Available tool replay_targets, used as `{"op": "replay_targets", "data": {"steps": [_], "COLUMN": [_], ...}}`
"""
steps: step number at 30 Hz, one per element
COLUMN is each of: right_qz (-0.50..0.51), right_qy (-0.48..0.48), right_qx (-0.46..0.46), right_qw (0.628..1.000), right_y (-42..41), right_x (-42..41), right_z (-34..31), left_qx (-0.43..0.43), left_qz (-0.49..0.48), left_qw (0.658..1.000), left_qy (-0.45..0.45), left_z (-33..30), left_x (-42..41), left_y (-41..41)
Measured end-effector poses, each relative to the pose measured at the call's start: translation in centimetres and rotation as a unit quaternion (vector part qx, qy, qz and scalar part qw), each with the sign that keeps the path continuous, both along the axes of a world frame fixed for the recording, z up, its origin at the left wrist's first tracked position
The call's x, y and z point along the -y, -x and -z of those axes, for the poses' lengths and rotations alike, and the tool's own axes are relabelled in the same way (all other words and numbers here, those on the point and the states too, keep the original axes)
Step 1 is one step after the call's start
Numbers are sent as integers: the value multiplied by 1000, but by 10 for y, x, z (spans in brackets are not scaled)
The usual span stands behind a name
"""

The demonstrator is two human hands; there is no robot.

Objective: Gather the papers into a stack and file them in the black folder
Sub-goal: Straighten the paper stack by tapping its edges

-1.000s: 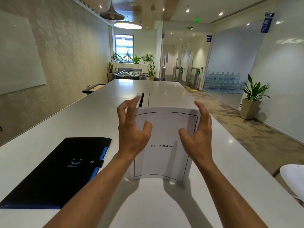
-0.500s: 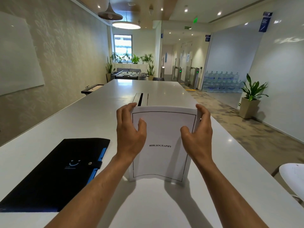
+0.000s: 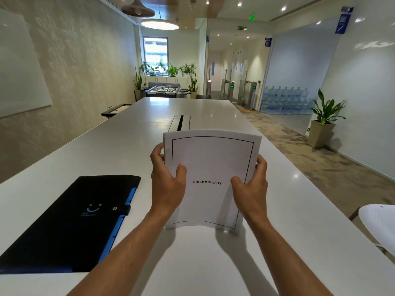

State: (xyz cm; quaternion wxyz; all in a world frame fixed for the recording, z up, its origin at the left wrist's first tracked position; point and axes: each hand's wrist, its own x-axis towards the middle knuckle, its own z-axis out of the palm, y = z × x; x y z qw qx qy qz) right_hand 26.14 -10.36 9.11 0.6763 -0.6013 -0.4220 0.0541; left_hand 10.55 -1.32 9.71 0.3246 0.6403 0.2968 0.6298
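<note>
A stack of white papers (image 3: pixel 210 159) stands upright on its bottom edge on the white table (image 3: pixel 213 259), top sheet reading "BIBLIOGRAPHY" inside a black border. My left hand (image 3: pixel 165 184) grips the stack's left edge, thumb on the front. My right hand (image 3: pixel 252 186) grips the right edge the same way. The black folder (image 3: pixel 70 223) lies flat and closed to the left of my left arm, with a snap strap, a smile logo and blue tabs along its right side.
A cable slot (image 3: pixel 180 122) is set into the table just beyond the papers. A white chair (image 3: pixel 380 225) stands at the table's right edge. A potted plant (image 3: pixel 322 124) and stacked water bottles (image 3: pixel 286 101) are on the right, a foosball table (image 3: pixel 166 91) far ahead.
My hands went from spread open around the papers to gripping both side edges lower down. The stack now stands taller and squarer on the table.
</note>
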Motion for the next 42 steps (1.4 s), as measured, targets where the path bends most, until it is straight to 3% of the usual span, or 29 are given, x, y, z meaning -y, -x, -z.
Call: {"op": "replay_targets", "data": {"steps": [8,25,29,33,36,38,42], "right_qz": [21,20,33,85,-41,-126,-105], "right_qy": [54,57,50,32,-53,-92,-120], "right_qx": [-48,-74,-140,-402,-558,-602,-546], "right_qw": [997,995,988,911,827,783,822], "right_y": [10,14,10,9,23,32,23], "right_x": [0,2,3,3,3,5,3], "right_z": [54,80,81,87,92,87,70], "left_qx": [-24,-43,-21,16,56,75,130], "left_qz": [17,34,38,35,30,30,57], "left_qw": [995,991,992,990,977,964,948], "left_qy": [96,126,121,135,205,254,283], "left_z": [44,57,51,43,43,46,51], "left_x": [-2,0,1,5,8,12,17], "left_y": [-2,1,1,-6,-15,-21,-25]}}
